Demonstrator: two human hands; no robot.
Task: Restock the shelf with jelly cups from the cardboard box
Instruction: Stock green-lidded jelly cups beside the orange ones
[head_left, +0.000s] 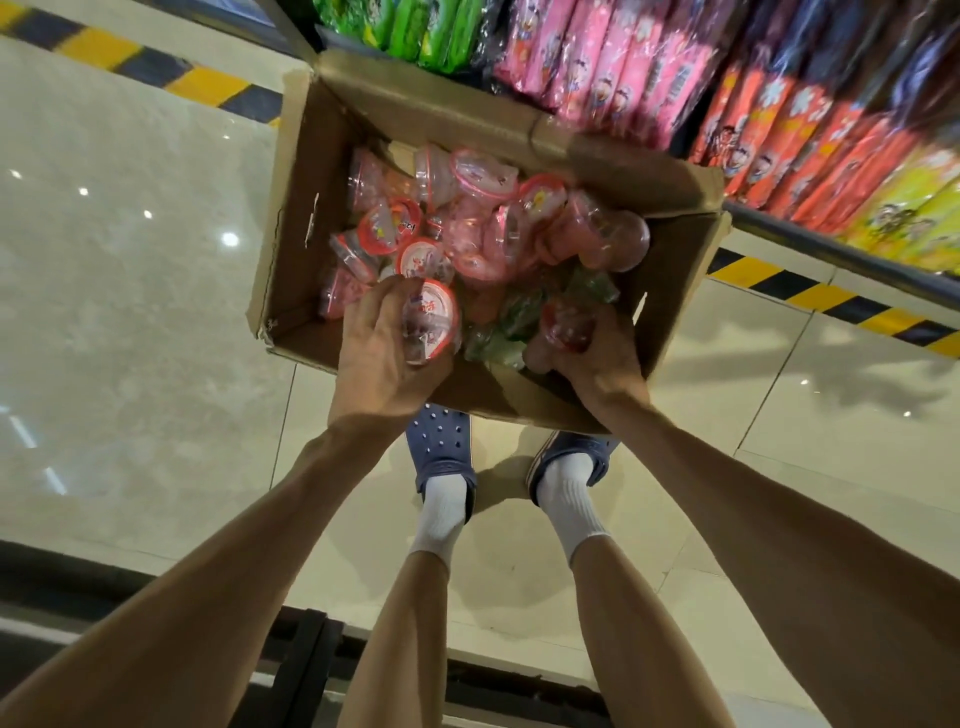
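Blur, crops, occlusion
Shelf packets (769, 119) smeared, print unreadable, cut by top/right edges; right hand (597, 358) fingers hidden behind red cup (566, 325); cup lids' text illegible.

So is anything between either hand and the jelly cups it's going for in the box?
No. The left hand already holds a red-lidded clear plastic jelly cup, and the right hand grips a red one inside the brown cardboard box.

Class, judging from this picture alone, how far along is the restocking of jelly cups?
Done: no shelved jelly cups are visible. In hand: the left hand grips a red-lidded cup, and the right hand grips a red cup over the cardboard box. Left: a heap of pink cups fills the box.
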